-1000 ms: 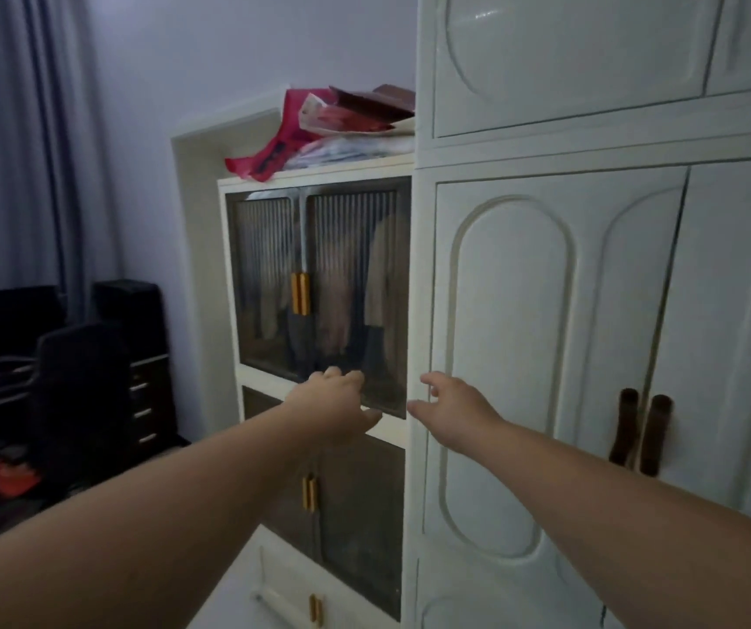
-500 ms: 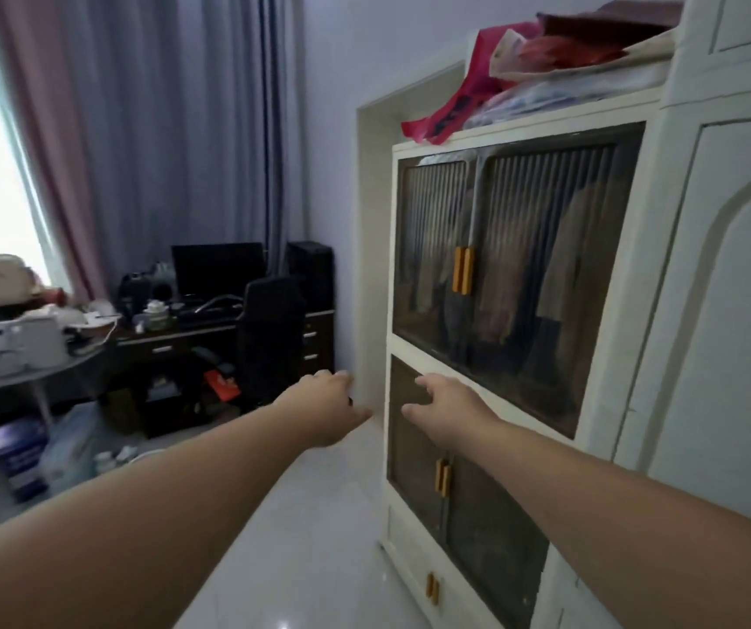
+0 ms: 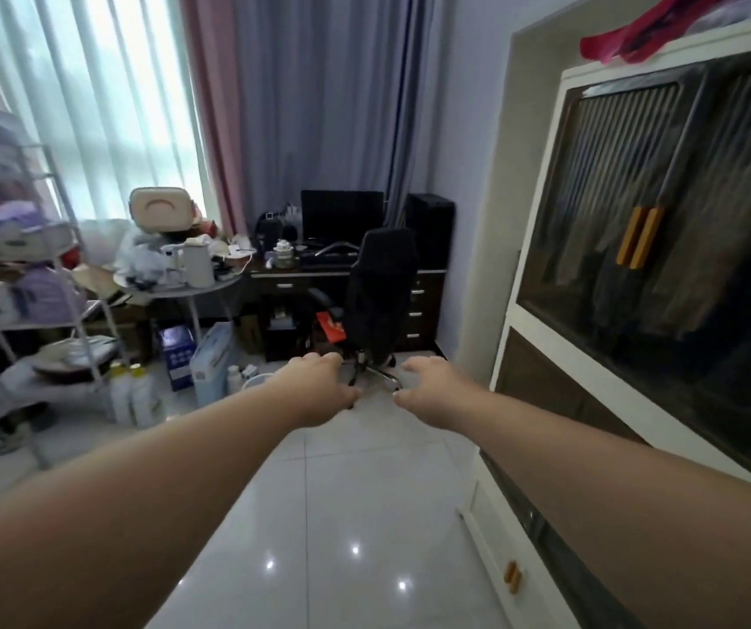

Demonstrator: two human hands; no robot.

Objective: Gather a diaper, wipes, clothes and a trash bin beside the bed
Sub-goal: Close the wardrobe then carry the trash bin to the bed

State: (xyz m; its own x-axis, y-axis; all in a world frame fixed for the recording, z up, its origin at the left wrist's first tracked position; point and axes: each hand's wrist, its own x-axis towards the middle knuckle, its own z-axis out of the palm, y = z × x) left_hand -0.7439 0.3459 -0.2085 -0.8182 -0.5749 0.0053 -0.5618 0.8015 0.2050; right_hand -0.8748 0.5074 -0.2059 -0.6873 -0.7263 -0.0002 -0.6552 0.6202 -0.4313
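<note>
Both the left hand and the right hand are reaching forward, fingers loosely apart, holding nothing. The clothes hanging at 2 o'clock are probably soft and light; taking them by the hanger top seems safest.

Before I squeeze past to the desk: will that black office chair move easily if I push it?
Probably. The black office chair stands on a star base on the glossy tiled floor, so it likely rolls. Its tall back may swivel or tip if pushed high.

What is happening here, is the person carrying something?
No. Both arms reach forward over the white floor, and the left hand and right hand are open and empty. The glass-door wardrobe stands closed on the right. Ahead are a black chair and a cluttered desk.
</note>
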